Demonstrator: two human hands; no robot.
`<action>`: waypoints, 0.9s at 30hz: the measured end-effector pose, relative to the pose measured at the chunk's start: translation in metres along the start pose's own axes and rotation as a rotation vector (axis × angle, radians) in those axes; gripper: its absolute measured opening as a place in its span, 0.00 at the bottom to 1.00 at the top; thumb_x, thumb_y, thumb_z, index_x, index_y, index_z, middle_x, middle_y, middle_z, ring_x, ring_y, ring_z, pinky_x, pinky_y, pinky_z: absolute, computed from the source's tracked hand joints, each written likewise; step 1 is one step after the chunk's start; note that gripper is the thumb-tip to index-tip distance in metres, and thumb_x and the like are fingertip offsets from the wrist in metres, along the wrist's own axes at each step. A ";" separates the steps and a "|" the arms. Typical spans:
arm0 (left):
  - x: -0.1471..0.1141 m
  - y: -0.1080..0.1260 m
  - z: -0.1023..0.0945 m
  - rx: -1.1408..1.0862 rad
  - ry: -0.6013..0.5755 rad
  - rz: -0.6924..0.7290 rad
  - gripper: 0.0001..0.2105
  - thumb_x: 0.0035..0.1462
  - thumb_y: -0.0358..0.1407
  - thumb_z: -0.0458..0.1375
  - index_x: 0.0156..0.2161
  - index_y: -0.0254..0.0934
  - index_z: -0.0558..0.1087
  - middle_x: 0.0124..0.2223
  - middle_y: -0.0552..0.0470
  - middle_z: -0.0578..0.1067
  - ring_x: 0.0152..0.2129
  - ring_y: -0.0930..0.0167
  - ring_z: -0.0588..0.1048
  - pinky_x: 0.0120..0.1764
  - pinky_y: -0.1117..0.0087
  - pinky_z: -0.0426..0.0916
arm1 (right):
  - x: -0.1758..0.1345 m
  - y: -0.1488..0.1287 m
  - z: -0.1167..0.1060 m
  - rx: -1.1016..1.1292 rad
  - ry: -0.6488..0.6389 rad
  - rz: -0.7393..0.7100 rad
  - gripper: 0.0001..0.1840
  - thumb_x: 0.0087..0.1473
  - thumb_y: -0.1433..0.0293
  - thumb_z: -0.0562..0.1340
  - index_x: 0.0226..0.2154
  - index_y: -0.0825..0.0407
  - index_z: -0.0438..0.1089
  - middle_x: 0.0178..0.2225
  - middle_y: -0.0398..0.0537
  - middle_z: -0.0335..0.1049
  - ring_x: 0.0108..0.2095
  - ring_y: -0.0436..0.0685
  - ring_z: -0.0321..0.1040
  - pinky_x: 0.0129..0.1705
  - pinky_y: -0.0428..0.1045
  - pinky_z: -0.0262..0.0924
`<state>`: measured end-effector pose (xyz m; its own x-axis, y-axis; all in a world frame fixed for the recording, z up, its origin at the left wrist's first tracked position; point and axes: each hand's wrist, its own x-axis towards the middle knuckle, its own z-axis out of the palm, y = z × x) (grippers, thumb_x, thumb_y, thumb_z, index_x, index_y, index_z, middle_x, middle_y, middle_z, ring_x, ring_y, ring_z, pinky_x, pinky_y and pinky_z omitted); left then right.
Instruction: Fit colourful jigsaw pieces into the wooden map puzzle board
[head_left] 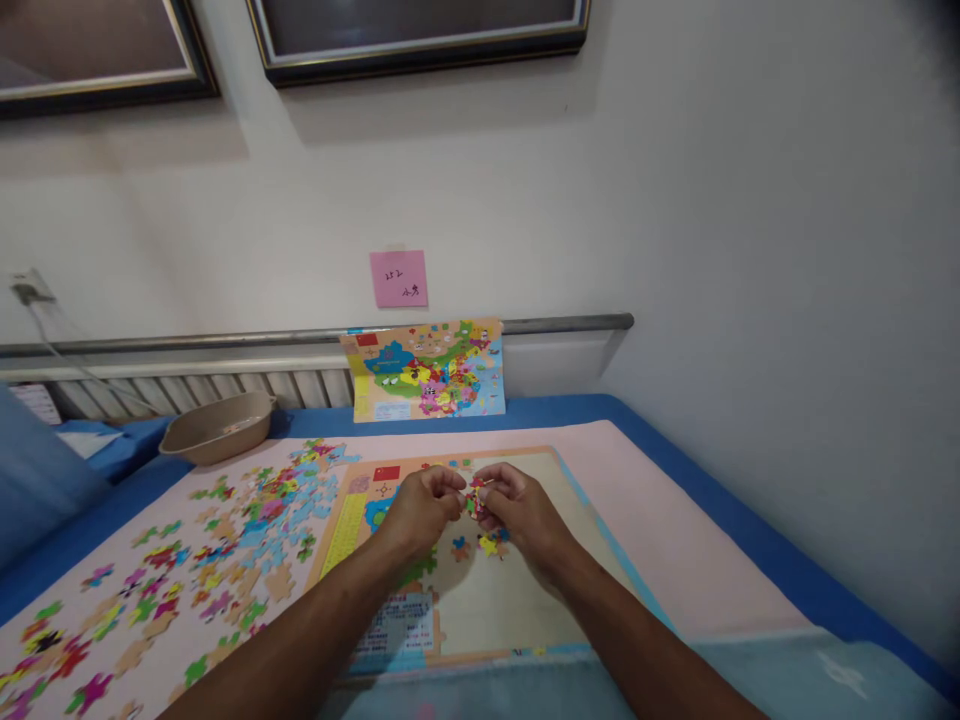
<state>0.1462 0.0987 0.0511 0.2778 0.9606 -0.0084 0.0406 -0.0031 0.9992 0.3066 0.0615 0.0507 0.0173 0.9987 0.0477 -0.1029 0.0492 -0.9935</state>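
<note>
My left hand (424, 512) and my right hand (521, 510) meet above the puzzle board (555, 600). Between their fingertips is a small red and green cluster of jigsaw puzzle pieces (474, 497); how many are joined I cannot tell. Both hands are closed in a pinch at its two sides. On the board below lie a loose blue and orange piece (460, 547) and a yellow piece (490, 545). The board's left part is filled with joined pieces, including a yellow strip (345, 530) and a red flag (386, 474). My left hand hides part of this section.
Many loose puzzle pieces (217, 600) spread over the pink cloth (600, 480) at left. A beige basin (221, 428) stands behind them. A colourful reference map (427, 370) leans against the wall rail (570, 324). Blue fabric (37, 470) rises at far left.
</note>
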 end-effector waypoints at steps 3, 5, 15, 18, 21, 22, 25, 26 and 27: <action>-0.002 0.001 0.001 -0.003 0.052 0.014 0.14 0.38 0.37 0.64 0.34 0.34 0.73 0.21 0.59 0.69 0.19 0.76 0.64 0.25 0.74 0.58 | -0.002 -0.001 0.002 0.042 -0.008 -0.009 0.18 0.43 0.64 0.65 0.39 0.52 0.71 0.26 0.42 0.73 0.26 0.52 0.69 0.30 0.47 0.64; -0.003 0.002 0.002 -0.004 0.073 0.024 0.14 0.39 0.37 0.64 0.34 0.34 0.74 0.22 0.58 0.70 0.19 0.76 0.65 0.25 0.74 0.59 | -0.003 -0.002 0.004 0.063 -0.031 -0.010 0.20 0.42 0.64 0.67 0.41 0.52 0.71 0.28 0.43 0.74 0.28 0.53 0.70 0.32 0.47 0.65; -0.007 0.004 -0.007 -0.004 0.024 0.026 0.10 0.40 0.36 0.68 0.29 0.34 0.74 0.23 0.57 0.71 0.20 0.76 0.66 0.26 0.75 0.59 | -0.007 0.005 0.007 -0.081 -0.156 -0.072 0.20 0.46 0.70 0.63 0.44 0.50 0.72 0.31 0.42 0.71 0.29 0.51 0.66 0.30 0.45 0.58; -0.010 0.006 -0.008 0.006 0.007 0.023 0.09 0.38 0.35 0.68 0.26 0.34 0.73 0.23 0.56 0.72 0.19 0.76 0.66 0.25 0.75 0.58 | -0.009 0.007 0.009 -0.122 -0.160 -0.057 0.20 0.46 0.69 0.63 0.45 0.50 0.71 0.30 0.41 0.69 0.29 0.51 0.65 0.29 0.45 0.56; -0.014 0.009 -0.008 0.002 0.003 0.017 0.08 0.39 0.35 0.66 0.24 0.34 0.73 0.21 0.57 0.70 0.18 0.77 0.64 0.23 0.75 0.55 | -0.011 0.007 0.013 -0.103 -0.142 -0.043 0.19 0.44 0.70 0.64 0.43 0.51 0.70 0.31 0.42 0.70 0.30 0.52 0.66 0.31 0.45 0.57; -0.014 0.010 -0.008 -0.002 0.003 0.014 0.08 0.39 0.35 0.66 0.24 0.35 0.72 0.21 0.57 0.70 0.17 0.77 0.63 0.23 0.75 0.55 | -0.011 0.007 0.014 -0.080 -0.147 -0.034 0.19 0.43 0.71 0.64 0.42 0.51 0.70 0.32 0.42 0.70 0.30 0.52 0.66 0.31 0.45 0.57; -0.016 0.013 -0.009 -0.013 0.000 0.001 0.08 0.38 0.36 0.66 0.24 0.35 0.72 0.20 0.57 0.70 0.17 0.77 0.63 0.23 0.74 0.56 | -0.012 0.006 0.016 -0.035 -0.156 0.000 0.19 0.42 0.71 0.63 0.41 0.51 0.70 0.32 0.43 0.71 0.30 0.52 0.67 0.31 0.46 0.58; -0.016 0.014 -0.009 -0.016 -0.002 -0.005 0.09 0.38 0.36 0.66 0.24 0.35 0.72 0.20 0.57 0.70 0.17 0.77 0.63 0.23 0.74 0.56 | -0.012 0.007 0.016 -0.036 -0.151 0.008 0.18 0.41 0.71 0.63 0.40 0.51 0.70 0.31 0.42 0.71 0.29 0.51 0.67 0.31 0.46 0.58; -0.016 0.014 -0.009 -0.018 -0.004 -0.011 0.09 0.38 0.36 0.65 0.25 0.35 0.72 0.20 0.57 0.70 0.17 0.77 0.63 0.23 0.74 0.56 | -0.011 0.007 0.016 -0.041 -0.140 0.012 0.17 0.41 0.71 0.63 0.39 0.51 0.70 0.30 0.42 0.70 0.28 0.51 0.66 0.30 0.46 0.57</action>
<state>0.1337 0.0861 0.0661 0.2815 0.9594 -0.0192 0.0265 0.0123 0.9996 0.2900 0.0506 0.0445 -0.1233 0.9912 0.0473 -0.0614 0.0399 -0.9973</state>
